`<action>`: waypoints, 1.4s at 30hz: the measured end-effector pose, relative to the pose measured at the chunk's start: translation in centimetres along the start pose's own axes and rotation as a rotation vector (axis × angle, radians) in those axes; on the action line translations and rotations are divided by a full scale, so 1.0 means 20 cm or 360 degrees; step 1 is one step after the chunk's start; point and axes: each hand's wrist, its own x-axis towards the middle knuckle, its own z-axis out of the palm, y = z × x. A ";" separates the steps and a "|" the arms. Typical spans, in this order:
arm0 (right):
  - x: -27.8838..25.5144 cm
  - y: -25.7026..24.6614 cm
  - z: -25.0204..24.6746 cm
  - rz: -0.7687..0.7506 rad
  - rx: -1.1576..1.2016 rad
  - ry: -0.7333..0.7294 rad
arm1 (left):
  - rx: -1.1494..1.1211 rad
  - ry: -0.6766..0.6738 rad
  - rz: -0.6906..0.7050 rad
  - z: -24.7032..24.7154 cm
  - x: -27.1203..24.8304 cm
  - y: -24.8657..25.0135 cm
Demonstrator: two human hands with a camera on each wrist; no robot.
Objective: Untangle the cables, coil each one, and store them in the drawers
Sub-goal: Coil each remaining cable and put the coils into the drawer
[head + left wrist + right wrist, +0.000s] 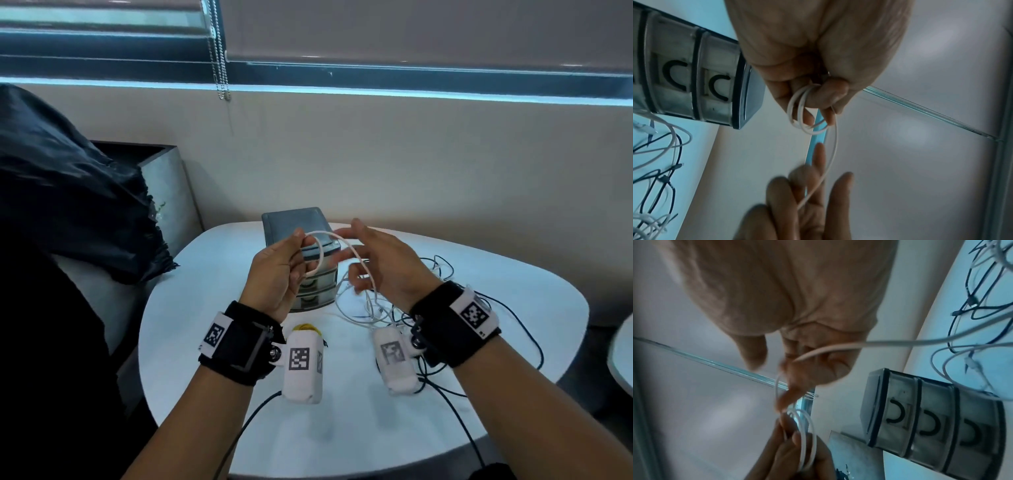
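White cable (320, 255) loops in seemingly two small coils.

no readable text, only coded square markers on wristbands (474, 314)

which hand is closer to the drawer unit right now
Left. The left hand holds the white cable loops directly in front of the drawer unit, overlapping it in the head view. The right hand is off to its right, above the tangled cables.

Bare forearms w/ black wrist straps (236, 346), white tagged cam pods (303, 365), black cables.
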 end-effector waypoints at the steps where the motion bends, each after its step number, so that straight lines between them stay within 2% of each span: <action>1: 0.01 0.01 -0.02 -0.0038 -0.0104 0.0039 | 0.0038 0.0018 0.0002 -0.01 0.00 0.01; 3: 0.05 0.02 -0.06 -0.0196 -0.0394 0.0218 | 0.0073 0.0028 -0.0018 -0.03 -0.01 0.02; 5: 0.10 0.04 -0.09 -0.0350 -0.0522 0.0410 | 0.0041 -0.0021 -0.0088 -0.02 -0.02 0.03; 7: 0.12 0.07 -0.10 -0.0426 -0.0641 0.0476 | -0.0160 -0.0126 -0.0202 0.01 -0.03 0.03; 10: 0.08 0.16 -0.04 -0.0380 -0.1090 0.0194 | -0.0574 -0.0187 -0.0237 0.03 -0.02 0.04; 13: -0.02 0.24 0.02 -0.0289 -0.1448 -0.0156 | -0.0618 -0.0142 -0.0091 -0.02 0.00 0.04; 16: -0.11 0.19 0.08 -0.0292 -0.1671 -0.0442 | -0.0280 -0.0025 0.0088 -0.06 0.02 0.00; 19: -0.18 0.05 0.12 -0.0422 -0.1797 -0.0495 | 0.0462 -0.0002 0.0334 -0.07 0.00 -0.05; 22: -0.15 -0.09 0.07 -0.0584 -0.1787 -0.0266 | 0.1076 -0.0147 0.0578 -0.05 -0.06 -0.06; 24: -0.11 -0.15 0.02 -0.0652 -0.1650 -0.0153 | 0.1203 -0.0366 0.0599 -0.02 -0.11 -0.05; 26: -0.07 -0.17 -0.02 -0.0679 -0.1385 -0.0065 | 0.1039 -0.0476 0.0502 -0.01 -0.14 -0.03; 28: -0.02 -0.13 -0.06 -0.0698 -0.1149 0.0104 | 0.0628 -0.0517 0.0300 -0.01 -0.16 0.01; 30: 0.02 -0.05 -0.09 -0.0647 -0.1094 0.0225 | 0.0264 -0.0571 0.0199 -0.01 -0.18 0.05; 31: 0.03 -0.01 -0.09 -0.0576 -0.1147 0.0205 | 0.0143 -0.0604 0.0206 -0.01 -0.18 0.08; 33: 0.01 0.07 -0.07 -0.0386 -0.1323 0.0004 | -0.0037 -0.0583 0.0279 -0.01 -0.17 0.11; 35: -0.06 0.10 -0.01 -0.0260 -0.1443 -0.0266 | -0.0105 -0.0450 0.0353 -0.01 -0.13 0.13; 37: -0.15 0.09 0.07 -0.0286 -0.1593 -0.0511 | -0.0063 -0.0275 0.0396 -0.03 -0.08 0.12; 39: -0.22 0.03 0.14 -0.0376 -0.1697 -0.0669 | 0.0176 -0.0159 0.0449 -0.07 -0.05 0.08; 41: -0.26 -0.08 0.18 -0.0415 -0.1649 -0.0719 | 0.0734 -0.0066 0.0613 -0.11 -0.02 0.02; 42: -0.26 -0.13 0.18 -0.0429 -0.1579 -0.0686 | 0.0983 -0.0088 0.0663 -0.13 -0.01 -0.01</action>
